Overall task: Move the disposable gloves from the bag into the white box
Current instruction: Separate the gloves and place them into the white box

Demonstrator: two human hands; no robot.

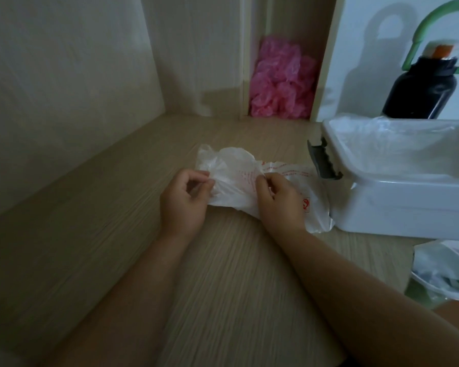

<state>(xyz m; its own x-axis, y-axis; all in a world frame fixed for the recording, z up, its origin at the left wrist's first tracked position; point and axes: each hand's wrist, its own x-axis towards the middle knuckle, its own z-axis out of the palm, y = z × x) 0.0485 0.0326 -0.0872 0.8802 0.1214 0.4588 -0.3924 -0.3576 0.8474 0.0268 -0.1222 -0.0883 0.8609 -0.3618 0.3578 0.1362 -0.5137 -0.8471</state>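
Left hand point(184, 197) and right hand point(278, 200) each pinch the bag point(233, 181), fingers curled; it lies on the desk point(223, 274) just left of the white box point(408, 205). Looks like the opening step; gloves inside not distinguishable. Next: spread mouth, pull gloves, carry right into box.

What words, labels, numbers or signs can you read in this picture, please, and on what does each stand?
Red print rows on the bag: too blurred to read.
Red round mark on the bag near the right hand: a sign, unreadable.
White box and black bottle: no text visible.
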